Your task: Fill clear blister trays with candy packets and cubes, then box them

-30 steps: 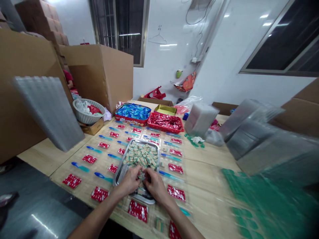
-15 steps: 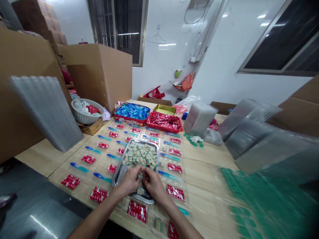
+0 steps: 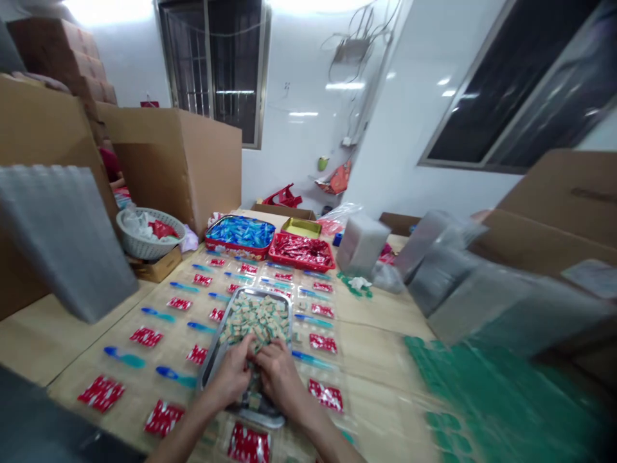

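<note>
- Since a second ago, our view is tipping up, so the tray (image 3: 219,341) and both hands are sitting lower in frame.
- Our left hand (image 3: 231,379) and right hand (image 3: 277,376) are meeting over the tray's near end, fingers curled into the small packets (image 3: 258,315); whether either is gripping one, we cannot tell.
- Red sachets (image 3: 326,395) and blue spoons (image 3: 124,357) are lying in rows beside the tray.
</note>
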### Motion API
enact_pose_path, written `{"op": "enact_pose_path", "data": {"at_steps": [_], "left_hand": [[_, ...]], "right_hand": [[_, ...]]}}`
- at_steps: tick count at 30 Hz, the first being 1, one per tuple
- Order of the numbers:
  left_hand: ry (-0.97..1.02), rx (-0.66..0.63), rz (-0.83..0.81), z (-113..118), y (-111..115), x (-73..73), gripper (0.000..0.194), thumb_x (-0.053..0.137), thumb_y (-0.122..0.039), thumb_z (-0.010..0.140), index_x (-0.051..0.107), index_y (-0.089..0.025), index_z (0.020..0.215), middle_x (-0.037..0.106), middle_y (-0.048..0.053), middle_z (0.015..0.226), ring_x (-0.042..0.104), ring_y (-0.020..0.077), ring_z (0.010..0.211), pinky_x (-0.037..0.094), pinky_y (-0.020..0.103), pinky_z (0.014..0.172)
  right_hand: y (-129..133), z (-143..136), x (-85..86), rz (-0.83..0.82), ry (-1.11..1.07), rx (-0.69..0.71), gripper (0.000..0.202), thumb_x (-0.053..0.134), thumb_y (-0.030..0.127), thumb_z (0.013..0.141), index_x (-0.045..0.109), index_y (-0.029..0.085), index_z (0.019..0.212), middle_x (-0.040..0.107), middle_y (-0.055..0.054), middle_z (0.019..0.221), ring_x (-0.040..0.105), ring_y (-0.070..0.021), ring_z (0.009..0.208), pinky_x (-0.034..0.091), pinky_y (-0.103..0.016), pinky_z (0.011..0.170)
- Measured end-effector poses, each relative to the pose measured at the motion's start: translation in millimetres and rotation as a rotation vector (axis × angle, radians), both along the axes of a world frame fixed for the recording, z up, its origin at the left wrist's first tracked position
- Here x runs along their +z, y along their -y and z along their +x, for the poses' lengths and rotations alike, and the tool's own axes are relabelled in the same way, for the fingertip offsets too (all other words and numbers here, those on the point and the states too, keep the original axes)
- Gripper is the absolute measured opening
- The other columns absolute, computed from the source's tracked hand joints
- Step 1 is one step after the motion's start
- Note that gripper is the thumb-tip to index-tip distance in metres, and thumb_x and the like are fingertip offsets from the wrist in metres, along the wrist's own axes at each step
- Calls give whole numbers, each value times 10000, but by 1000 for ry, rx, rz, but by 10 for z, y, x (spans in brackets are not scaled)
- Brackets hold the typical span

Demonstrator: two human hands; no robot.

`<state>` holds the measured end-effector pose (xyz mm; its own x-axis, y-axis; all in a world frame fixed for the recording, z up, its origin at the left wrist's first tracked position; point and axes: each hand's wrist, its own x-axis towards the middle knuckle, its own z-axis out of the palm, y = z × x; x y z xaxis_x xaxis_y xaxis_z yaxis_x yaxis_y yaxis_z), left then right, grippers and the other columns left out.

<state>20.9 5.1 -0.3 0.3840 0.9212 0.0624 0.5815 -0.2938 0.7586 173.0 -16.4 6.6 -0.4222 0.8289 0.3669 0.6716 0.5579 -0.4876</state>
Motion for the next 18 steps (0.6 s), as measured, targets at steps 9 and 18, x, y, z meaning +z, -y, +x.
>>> {"op": "enact_pose_path", "data": {"at_steps": [9,18], "left_hand": [[253,-2,-202,-10,-197,-198,615,539,-158,560,454,-139,1169,535,-28,685,496,126,574,344,230,522],[363,-8,-423,-249,-396,-388,643,682,-459,584,510,-241,1164,646,29,878,580,155,662,464,262,605]], "right_hand": [[-226,104,-72,-88,-153,-5,200,527,63,662,635,204,756,653,1,723,593,-163,765,401,-337,913],[-1884,1559,203,-427,-351,-337,70,578,124,601,582,151,666,592,23,589,541,-115,568,428,-209,553]]}}
